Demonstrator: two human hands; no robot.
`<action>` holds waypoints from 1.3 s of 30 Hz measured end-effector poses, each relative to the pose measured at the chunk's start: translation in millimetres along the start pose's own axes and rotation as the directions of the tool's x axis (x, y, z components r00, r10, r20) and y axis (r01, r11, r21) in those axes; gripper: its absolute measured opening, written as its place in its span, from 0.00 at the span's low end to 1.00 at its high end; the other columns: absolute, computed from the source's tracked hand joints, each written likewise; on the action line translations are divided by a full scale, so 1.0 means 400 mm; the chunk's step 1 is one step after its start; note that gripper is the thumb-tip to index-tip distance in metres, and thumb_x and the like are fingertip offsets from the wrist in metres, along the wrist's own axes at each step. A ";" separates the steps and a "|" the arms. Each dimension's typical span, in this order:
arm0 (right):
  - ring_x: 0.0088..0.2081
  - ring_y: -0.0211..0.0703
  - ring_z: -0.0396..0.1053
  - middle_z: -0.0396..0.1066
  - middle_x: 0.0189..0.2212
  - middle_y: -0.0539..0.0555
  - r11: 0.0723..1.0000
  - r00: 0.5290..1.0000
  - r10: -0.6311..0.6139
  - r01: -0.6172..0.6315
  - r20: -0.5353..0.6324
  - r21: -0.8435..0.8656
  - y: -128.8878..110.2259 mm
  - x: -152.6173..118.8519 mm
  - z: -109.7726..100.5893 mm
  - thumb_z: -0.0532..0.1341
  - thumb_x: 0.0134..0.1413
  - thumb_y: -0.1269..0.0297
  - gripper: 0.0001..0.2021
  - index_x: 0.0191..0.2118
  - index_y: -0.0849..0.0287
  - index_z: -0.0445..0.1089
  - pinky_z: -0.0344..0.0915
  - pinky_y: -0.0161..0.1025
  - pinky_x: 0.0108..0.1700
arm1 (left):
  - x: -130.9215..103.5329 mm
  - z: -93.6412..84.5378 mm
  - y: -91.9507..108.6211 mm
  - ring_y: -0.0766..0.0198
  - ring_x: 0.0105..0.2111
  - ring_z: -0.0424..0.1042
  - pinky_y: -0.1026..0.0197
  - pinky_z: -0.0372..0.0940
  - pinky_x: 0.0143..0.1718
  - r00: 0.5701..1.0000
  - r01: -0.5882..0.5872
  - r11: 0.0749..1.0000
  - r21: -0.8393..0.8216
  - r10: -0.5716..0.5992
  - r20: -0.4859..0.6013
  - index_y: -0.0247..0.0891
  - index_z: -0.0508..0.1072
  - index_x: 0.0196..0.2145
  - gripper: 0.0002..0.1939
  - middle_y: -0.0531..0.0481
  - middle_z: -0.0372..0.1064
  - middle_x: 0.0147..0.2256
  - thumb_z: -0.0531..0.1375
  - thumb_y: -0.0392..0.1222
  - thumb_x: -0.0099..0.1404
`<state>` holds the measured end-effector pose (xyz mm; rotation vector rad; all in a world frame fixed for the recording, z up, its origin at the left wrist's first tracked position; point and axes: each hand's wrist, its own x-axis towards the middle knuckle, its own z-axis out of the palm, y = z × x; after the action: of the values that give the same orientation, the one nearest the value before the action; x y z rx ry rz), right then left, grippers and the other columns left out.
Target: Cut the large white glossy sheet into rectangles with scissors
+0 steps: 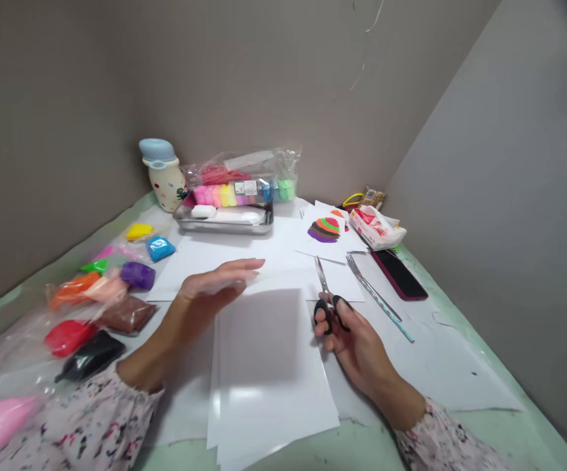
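My left hand (219,284) is slightly blurred, held above a stack of white paper (274,399). Its fingers and thumb are pinched on a thin white sheet of paper (286,277), seen almost edge-on. Below it, a rectangular shadow falls on the stack. My right hand (357,347) holds black-handled scissors (324,278) with the thumb and fingers at the loops. Their blades point away from me and look nearly closed. Just right of the scissors lie a fork (355,265) and a blue-patterned stick (396,320).
Bagged coloured clay packets (129,314) line the left side. A metal tray (224,227), a clear bag of clay (244,180) and a bottle (162,176) stand at the back. A striped clay picture (324,230), tissue pack (376,227) and phone (401,275) lie right.
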<state>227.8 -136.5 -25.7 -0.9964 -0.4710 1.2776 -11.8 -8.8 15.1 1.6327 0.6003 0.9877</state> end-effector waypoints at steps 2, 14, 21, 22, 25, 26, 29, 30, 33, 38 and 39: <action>0.31 0.40 0.74 0.77 0.33 0.54 0.988 0.998 0.063 -0.060 -0.019 0.145 -0.006 0.002 0.001 0.70 0.51 0.49 0.18 0.39 0.60 0.77 0.72 0.33 0.29 | -0.004 0.002 0.002 0.42 0.62 0.62 0.44 0.56 0.62 0.971 -0.223 0.939 0.263 0.191 0.141 0.47 0.84 0.42 0.15 0.44 0.70 0.59 0.64 0.55 0.63; 0.45 0.41 0.70 0.75 0.44 0.47 0.935 0.982 -0.188 0.181 0.006 -0.305 0.018 -0.002 -0.010 0.72 0.49 0.65 0.23 0.52 0.47 0.74 0.66 0.37 0.51 | 0.007 0.054 0.006 0.47 0.62 0.64 0.50 0.59 0.62 0.939 0.205 0.978 -0.037 -0.207 -0.273 0.45 0.71 0.58 0.33 0.45 0.67 0.62 0.71 0.47 0.55; 0.43 0.43 0.70 0.75 0.42 0.49 0.899 0.973 -0.223 0.182 -0.059 -0.399 0.021 0.008 -0.017 0.72 0.48 0.61 0.23 0.52 0.50 0.73 0.66 0.39 0.50 | -0.021 0.085 0.019 0.46 0.39 0.81 0.54 0.75 0.37 0.815 0.543 0.663 -0.515 -0.564 0.133 0.33 0.79 0.42 0.21 0.37 0.81 0.38 0.68 0.53 0.60; 0.43 0.43 0.71 0.76 0.41 0.49 0.899 0.973 -0.220 0.177 -0.065 -0.401 0.020 0.008 -0.015 0.72 0.48 0.60 0.23 0.52 0.50 0.73 0.66 0.39 0.50 | -0.027 0.093 0.020 0.47 0.36 0.81 0.55 0.75 0.35 0.803 0.567 0.673 -0.474 -0.581 0.135 0.34 0.79 0.41 0.18 0.39 0.82 0.37 0.70 0.48 0.58; 0.43 0.42 0.72 0.77 0.40 0.50 0.898 0.976 -0.207 0.162 -0.068 -0.410 0.015 0.006 -0.011 0.72 0.48 0.59 0.23 0.51 0.51 0.73 0.66 0.39 0.49 | -0.033 0.105 0.020 0.50 0.33 0.81 0.56 0.76 0.33 0.792 0.581 0.698 -0.419 -0.604 0.092 0.36 0.78 0.38 0.12 0.41 0.82 0.36 0.71 0.41 0.57; 0.43 0.42 0.72 0.77 0.40 0.50 0.899 0.978 -0.196 0.153 -0.065 -0.411 0.014 0.005 -0.009 0.72 0.48 0.58 0.23 0.52 0.51 0.73 0.66 0.39 0.49 | -0.030 0.103 0.019 0.49 0.33 0.81 0.55 0.76 0.34 0.794 0.569 0.705 -0.424 -0.605 0.060 0.36 0.78 0.36 0.11 0.41 0.82 0.36 0.71 0.41 0.57; 0.41 0.43 0.72 0.77 0.38 0.49 0.893 0.989 -0.142 0.110 -0.041 -0.436 0.007 -0.001 -0.003 0.71 0.49 0.59 0.23 0.52 0.51 0.72 0.67 0.39 0.46 | -0.017 0.088 0.016 0.48 0.33 0.81 0.53 0.77 0.33 0.797 0.527 0.729 -0.437 -0.602 -0.043 0.36 0.76 0.34 0.10 0.40 0.82 0.35 0.72 0.38 0.55; 0.41 0.43 0.72 0.76 0.38 0.49 0.884 0.991 -0.127 0.099 -0.031 -0.456 0.005 -0.004 -0.001 0.70 0.49 0.60 0.22 0.51 0.52 0.73 0.67 0.39 0.45 | -0.014 0.083 0.014 0.47 0.34 0.81 0.53 0.77 0.32 0.795 0.519 0.735 -0.437 -0.602 -0.069 0.36 0.76 0.34 0.11 0.39 0.82 0.35 0.72 0.38 0.55; 0.41 0.43 0.73 0.76 0.37 0.49 0.848 0.992 -0.126 0.096 -0.023 -0.521 -0.002 -0.010 0.004 0.70 0.49 0.61 0.19 0.49 0.53 0.74 0.67 0.40 0.48 | -0.010 0.073 0.012 0.47 0.34 0.81 0.54 0.77 0.32 0.800 0.498 0.746 -0.442 -0.592 -0.098 0.35 0.76 0.36 0.12 0.39 0.81 0.35 0.72 0.36 0.54; 0.43 0.45 0.73 0.77 0.39 0.50 0.850 0.975 -0.194 0.110 -0.112 -0.515 -0.002 -0.008 0.002 0.70 0.49 0.59 0.21 0.50 0.53 0.73 0.66 0.43 0.52 | -0.026 0.083 0.021 0.45 0.40 0.81 0.52 0.77 0.40 0.826 0.455 0.684 -0.571 -0.564 -0.017 0.38 0.77 0.33 0.12 0.43 0.82 0.36 0.72 0.35 0.50; 0.43 0.45 0.73 0.77 0.39 0.50 0.854 0.970 -0.206 0.115 -0.127 -0.508 0.000 -0.006 0.000 0.70 0.48 0.59 0.22 0.50 0.53 0.73 0.66 0.43 0.52 | -0.030 0.088 0.023 0.44 0.41 0.80 0.51 0.77 0.41 0.832 0.459 0.662 -0.592 -0.554 0.027 0.38 0.77 0.34 0.13 0.42 0.82 0.37 0.72 0.35 0.49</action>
<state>227.2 -138.7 -25.1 -1.4583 -0.7532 0.9170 10.5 -39.7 17.9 0.7689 0.7257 0.7668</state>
